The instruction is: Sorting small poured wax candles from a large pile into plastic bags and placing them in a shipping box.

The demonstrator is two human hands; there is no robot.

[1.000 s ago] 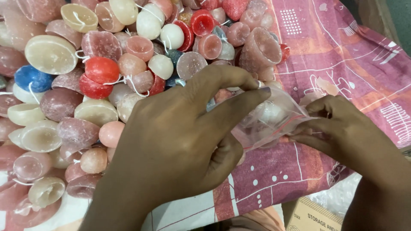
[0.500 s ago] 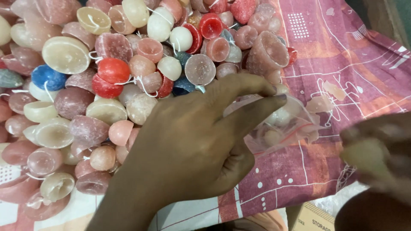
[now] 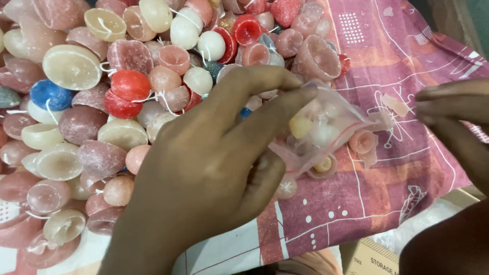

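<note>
Pink patterned cloth (image 3: 407, 203) carries a heap of wax candles (image 3: 127, 91) at far left. Left hand (image 3: 204, 173) pinches the clear plastic bag (image 3: 326, 127) at centre, candles inside. Right hand (image 3: 453, 122) has let go since a second ago; its grip is loose, empty, at right.

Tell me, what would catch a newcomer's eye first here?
Most striking is the heap of small wax candles filling the upper left, mostly pink, with a few red, cream and one blue, lying on a patterned pink cloth. In the middle, the left hand pinches a small clear plastic bag with a few candles inside, while the right hand hovers apart from it at the right edge.
</note>
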